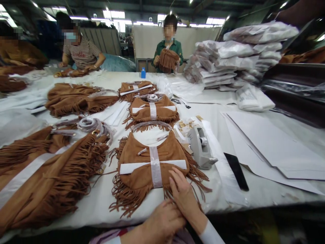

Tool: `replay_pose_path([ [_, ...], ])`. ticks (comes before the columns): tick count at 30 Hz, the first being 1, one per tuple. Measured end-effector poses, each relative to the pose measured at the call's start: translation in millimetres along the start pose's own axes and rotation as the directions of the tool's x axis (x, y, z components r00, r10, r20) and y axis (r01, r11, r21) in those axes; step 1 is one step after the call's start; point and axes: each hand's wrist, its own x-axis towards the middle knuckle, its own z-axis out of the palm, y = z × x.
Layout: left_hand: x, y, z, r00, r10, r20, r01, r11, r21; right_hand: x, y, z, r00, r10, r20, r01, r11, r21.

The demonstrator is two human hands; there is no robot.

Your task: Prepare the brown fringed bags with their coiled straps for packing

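A brown suede handbag (137, 154) with long fringe lies flat in front of me. A white paper strip (132, 167) crosses it, and a pale vertical band (155, 169) runs over its middle; clear wrapping covers its strap. My right hand (180, 188) rests on the bag's lower right part with its fingers stretched out. Below the bag's bottom edge, my left hand (165, 217) is curled beside my right wrist. Its fingertips are partly hidden, and whatever they hold cannot be made out. A grey tape dispenser (200, 147) stands right of the bag.
More fringed bags (152, 108) lie behind and to the left, including a large one (50, 169). White sheets (279, 145) and a black strip (236, 171) lie right. Wrapped packages (228, 57) are piled at the back right. A co-worker (169, 51) opposite holds a fringed bag.
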Motion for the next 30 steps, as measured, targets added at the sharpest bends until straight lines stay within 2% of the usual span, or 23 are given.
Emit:
replay_pose_path([
  [1, -11, -6, -2.6, 0.986, -0.123, -0.117, 0.134, 0.987, 0.089, 1, -4, 7, 1.000, -0.022, 0.011, 0.022, 1.000, -0.018],
  [2, -21, -14, -5.5, 0.945, -0.225, -0.237, 0.269, 0.948, 0.173, 0, -6, 13, 0.999, -0.047, 0.022, 0.048, 0.998, -0.050],
  [4, -39, -31, -10.9, 0.833, -0.369, -0.412, 0.508, 0.806, 0.306, -5, -7, 22, 0.994, -0.096, 0.053, 0.103, 0.983, -0.152],
  [5, -46, -40, -12.7, 0.793, -0.410, -0.451, 0.581, 0.733, 0.355, -10, -6, 26, 0.990, -0.119, 0.069, 0.131, 0.968, -0.213],
  [7, -57, -55, -12.9, 0.767, -0.442, -0.465, 0.632, 0.647, 0.427, -22, 3, 30, 0.984, -0.158, 0.079, 0.175, 0.929, -0.325],
  [11, -66, -67, -7.2, 0.786, -0.457, -0.416, 0.617, 0.620, 0.484, -54, 34, 27, 0.972, -0.231, -0.031, 0.199, 0.893, -0.404],
  [14, -60, -58, -11.6, 0.770, -0.475, -0.426, 0.636, 0.620, 0.459, -74, 49, 20, 0.949, -0.295, -0.111, 0.233, 0.894, -0.382],
  [15, -54, -53, -15.1, 0.781, -0.462, -0.419, 0.622, 0.636, 0.457, -77, 50, 17, 0.934, -0.334, -0.124, 0.271, 0.891, -0.364],
  [16, -47, -48, -18.6, 0.814, -0.430, -0.390, 0.577, 0.670, 0.466, -79, 50, 14, 0.914, -0.383, -0.136, 0.319, 0.884, -0.342],
  [18, -29, -39, -23.1, 0.913, -0.305, -0.272, 0.404, 0.769, 0.495, -78, 46, 7, 0.871, -0.472, -0.138, 0.419, 0.858, -0.297],
  [20, -12, -37, -21.1, 0.982, -0.148, -0.119, 0.187, 0.851, 0.491, -74, 41, 0, 0.845, -0.527, -0.090, 0.488, 0.830, -0.269],
  [22, 1, -41, -13.2, 0.999, -0.052, -0.015, 0.053, 0.887, 0.459, -70, 39, -5, 0.835, -0.550, -0.008, 0.529, 0.808, -0.257],
  [24, 7, -48, -3.9, 0.999, -0.027, 0.036, 0.009, 0.902, 0.431, -68, 41, -6, 0.804, -0.593, 0.033, 0.583, 0.776, -0.240],
  [26, 7, -54, 2.7, 0.998, -0.042, 0.054, 0.016, 0.909, 0.416, -70, 45, -5, 0.781, -0.620, 0.081, 0.621, 0.755, -0.211],
  [30, 4, -54, 4.3, 0.995, -0.075, 0.066, 0.044, 0.922, 0.386, -80, 49, -6, 0.769, -0.574, 0.282, 0.627, 0.763, -0.154],
])
